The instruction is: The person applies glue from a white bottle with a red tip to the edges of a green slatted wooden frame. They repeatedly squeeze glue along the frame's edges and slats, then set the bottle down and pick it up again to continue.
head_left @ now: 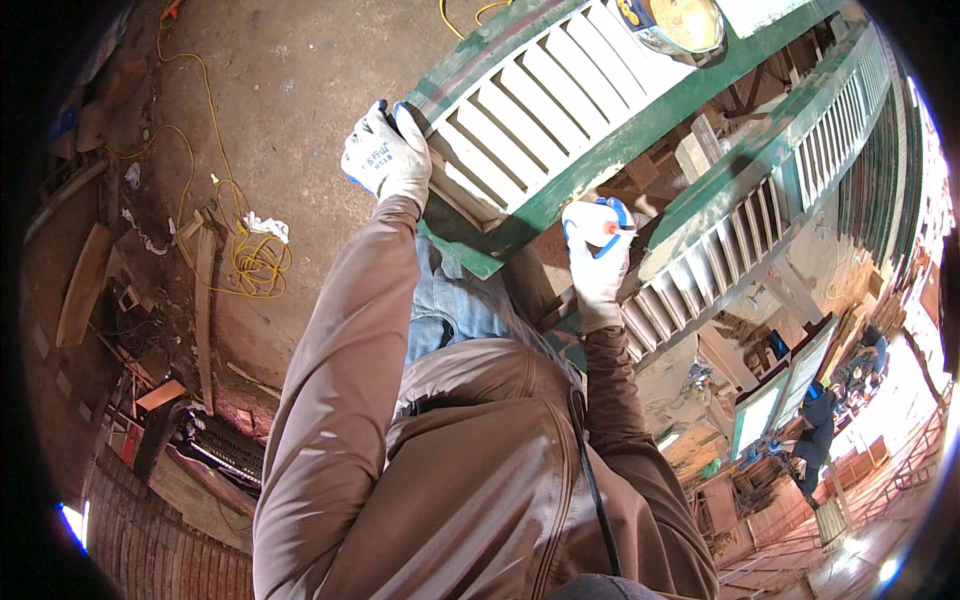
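A green-framed louvered shutter (590,165) with whitish slats lies before me, slanting up to the right. My left hand (388,158), in a white glove with blue trim, is closed on the shutter's left end, its fingertips partly hidden by the edge. Just off the near side of the frame, my right hand (598,250), also gloved, is curled shut. A small red spot and a pale bit show at its fingers, but what it holds I cannot make out. An opened tin (686,28) of cream-coloured paste stands on the shutter's far part.
A second green louvered shutter (700,265) lies to the right, with more panels stacked beyond it. Yellow cable (262,268) is coiled on the floor at left, near wood planks (205,300). Another person (818,430) in dark clothes is at the far right.
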Tool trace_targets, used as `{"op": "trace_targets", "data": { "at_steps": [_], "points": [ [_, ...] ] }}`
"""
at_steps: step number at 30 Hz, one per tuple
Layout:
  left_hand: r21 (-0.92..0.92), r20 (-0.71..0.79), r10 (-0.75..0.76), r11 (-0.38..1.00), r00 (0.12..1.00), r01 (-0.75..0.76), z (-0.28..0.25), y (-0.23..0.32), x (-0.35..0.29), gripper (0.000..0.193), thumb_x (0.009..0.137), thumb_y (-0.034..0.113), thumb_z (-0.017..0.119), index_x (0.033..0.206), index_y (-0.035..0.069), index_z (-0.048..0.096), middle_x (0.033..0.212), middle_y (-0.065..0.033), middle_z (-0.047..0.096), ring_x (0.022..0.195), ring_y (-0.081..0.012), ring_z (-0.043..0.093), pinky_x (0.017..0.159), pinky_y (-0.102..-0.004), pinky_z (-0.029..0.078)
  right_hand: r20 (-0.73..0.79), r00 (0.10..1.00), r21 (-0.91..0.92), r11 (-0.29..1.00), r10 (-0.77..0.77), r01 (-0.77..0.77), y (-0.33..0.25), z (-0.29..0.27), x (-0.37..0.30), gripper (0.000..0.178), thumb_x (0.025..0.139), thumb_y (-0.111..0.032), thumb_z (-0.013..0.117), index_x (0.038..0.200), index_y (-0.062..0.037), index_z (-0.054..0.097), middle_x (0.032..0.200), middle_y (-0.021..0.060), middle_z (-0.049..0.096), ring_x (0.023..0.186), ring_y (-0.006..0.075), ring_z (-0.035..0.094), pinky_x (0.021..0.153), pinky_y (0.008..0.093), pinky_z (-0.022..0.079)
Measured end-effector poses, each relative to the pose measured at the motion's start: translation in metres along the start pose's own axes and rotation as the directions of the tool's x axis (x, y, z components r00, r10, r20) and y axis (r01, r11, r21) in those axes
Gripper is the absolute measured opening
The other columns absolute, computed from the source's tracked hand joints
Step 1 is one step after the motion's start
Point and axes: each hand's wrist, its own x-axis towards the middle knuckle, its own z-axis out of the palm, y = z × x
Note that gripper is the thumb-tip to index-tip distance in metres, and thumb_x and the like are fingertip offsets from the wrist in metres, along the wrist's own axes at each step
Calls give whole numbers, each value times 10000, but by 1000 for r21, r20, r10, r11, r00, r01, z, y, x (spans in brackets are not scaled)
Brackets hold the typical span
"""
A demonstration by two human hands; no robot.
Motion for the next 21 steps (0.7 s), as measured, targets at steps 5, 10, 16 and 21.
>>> {"op": "trace_targets", "data": {
  "at_steps": [5, 10, 16, 21],
  "points": [
    [6, -9, 6, 1000, 1000, -6, -2, 1, 0, 469, 1024, 479, 516, 1310, 150, 690, 1232, -122, 712, 1191, -339, 629, 1048, -509, 426, 32, 998, -277, 959, -52, 59, -7, -1, 7, 714, 837, -165, 886, 1393, -11, 466, 1244, 147, 665, 1110, 262, 683, 969, 394, 558],
    [41, 22, -3, 999, 1000, 2, 0, 0, 1, 475, 1033, 486, 496, 1316, 154, 685, 1230, -122, 710, 1183, -335, 630, 1035, -502, 432, -77, 947, 331, 904, 313, -272, 2, -11, 6, 815, 801, -89, 920, 1426, 0, 404, 1254, 100, 579, 1157, 184, 582, 999, 342, 526],
    [59, 0, 8, 998, 1000, -8, 1, 0, 0, 472, 1045, 487, 485, 1318, 156, 682, 1235, -120, 710, 1174, -339, 636, 1010, -495, 452, -13, 999, -407, 913, 31, -34, -14, -42, 6, 576, 871, -200, 878, 1327, -7, 585, 1173, 149, 674, 1059, 276, 684, 935, 382, 555],
    [77, -29, 33, 997, 999, -30, 2, 0, -1, 450, 1050, 482, 487, 1294, 162, 688, 1216, -117, 714, 1146, -346, 649, 973, -504, 475, 1, 1000, -410, 912, 21, -19, -2, -41, 2, 576, 851, -253, 889, 1311, -35, 618, 1155, 170, 697, 1056, 328, 689, 908, 435, 549]
  ]
}}
